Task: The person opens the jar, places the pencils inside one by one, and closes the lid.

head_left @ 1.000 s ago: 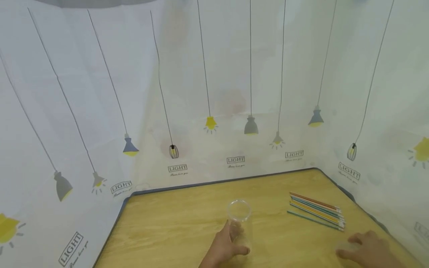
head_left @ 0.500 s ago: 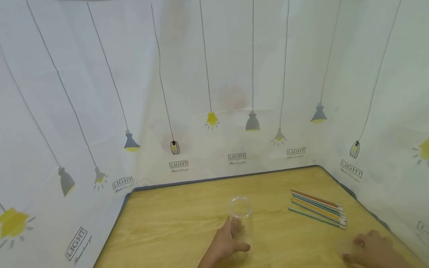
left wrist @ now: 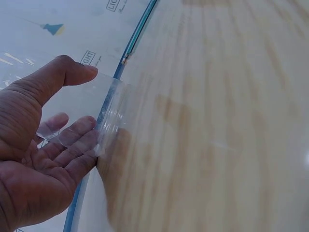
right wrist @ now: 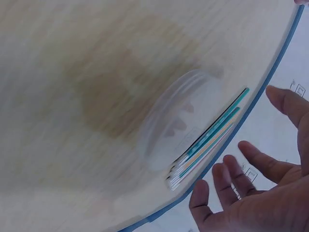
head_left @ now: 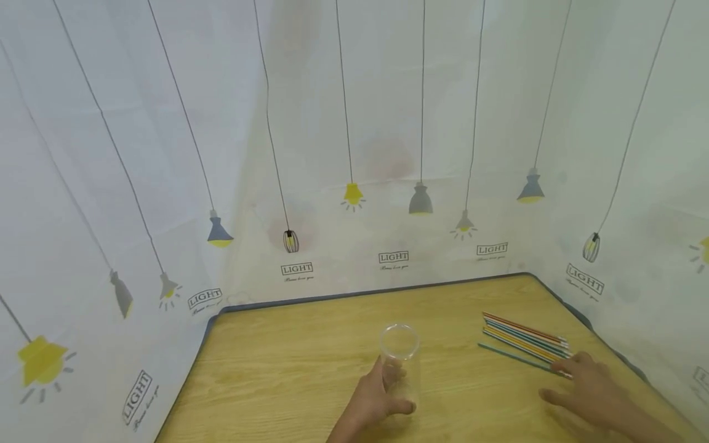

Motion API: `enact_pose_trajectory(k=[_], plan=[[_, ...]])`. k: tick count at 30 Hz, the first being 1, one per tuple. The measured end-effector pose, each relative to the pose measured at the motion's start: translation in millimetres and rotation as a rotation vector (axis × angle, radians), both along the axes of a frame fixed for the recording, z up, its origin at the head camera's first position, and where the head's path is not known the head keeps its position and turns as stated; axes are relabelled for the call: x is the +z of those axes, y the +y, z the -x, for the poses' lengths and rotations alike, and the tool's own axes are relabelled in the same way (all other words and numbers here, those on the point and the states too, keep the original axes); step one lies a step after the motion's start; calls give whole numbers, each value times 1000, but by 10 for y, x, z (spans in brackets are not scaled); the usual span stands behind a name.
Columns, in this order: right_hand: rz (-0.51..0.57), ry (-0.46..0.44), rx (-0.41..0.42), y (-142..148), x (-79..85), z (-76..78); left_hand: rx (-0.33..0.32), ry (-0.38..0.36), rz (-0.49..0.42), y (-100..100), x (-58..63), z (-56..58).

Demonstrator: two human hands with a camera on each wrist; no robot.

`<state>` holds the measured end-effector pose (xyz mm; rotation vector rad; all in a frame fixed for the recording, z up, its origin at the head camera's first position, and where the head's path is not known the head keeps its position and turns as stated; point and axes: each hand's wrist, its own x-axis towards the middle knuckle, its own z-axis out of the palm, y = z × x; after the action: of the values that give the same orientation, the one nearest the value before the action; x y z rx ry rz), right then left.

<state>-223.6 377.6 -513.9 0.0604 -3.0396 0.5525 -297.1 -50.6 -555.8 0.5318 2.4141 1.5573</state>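
My left hand (head_left: 373, 397) grips a clear plastic jar (head_left: 400, 344) that has no lid on, its round mouth facing up. In the left wrist view the thumb and curled fingers lie on either side of its see-through wall. My right hand (head_left: 589, 391) reaches to the near ends of a bunch of pencils (head_left: 523, 337), fingers spread and nothing held. One green pencil (head_left: 512, 355) lies a little apart at the front of the bunch. A translucent round lid (right wrist: 200, 99) lies on the table beside the pencils in the right wrist view.
The wood-patterned table (head_left: 288, 357) has a dark blue edge strip along the back and sides. White sheets printed with hanging lamps (head_left: 421, 200) stand close behind and to both sides of it.
My right hand has left the lid and moved up and left to the pencils' near ends, its fingers spreading. The left hand keeps holding the jar in place.
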Motion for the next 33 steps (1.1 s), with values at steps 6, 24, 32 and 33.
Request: enact_pose_trajectory(k=[6, 24, 32, 33], plan=[[59, 97, 69, -242, 44, 284, -8, 0, -4, -11, 5, -6], [-50, 68, -2, -322, -327, 776, 3, -57, -64, 5, 1, -55], [-91, 74, -16, -322, -311, 835, 20, -47, -55, -1, 32, -45], [-93, 70, -16, -324, -308, 838, 22, -45, -53, -3, 31, -41]])
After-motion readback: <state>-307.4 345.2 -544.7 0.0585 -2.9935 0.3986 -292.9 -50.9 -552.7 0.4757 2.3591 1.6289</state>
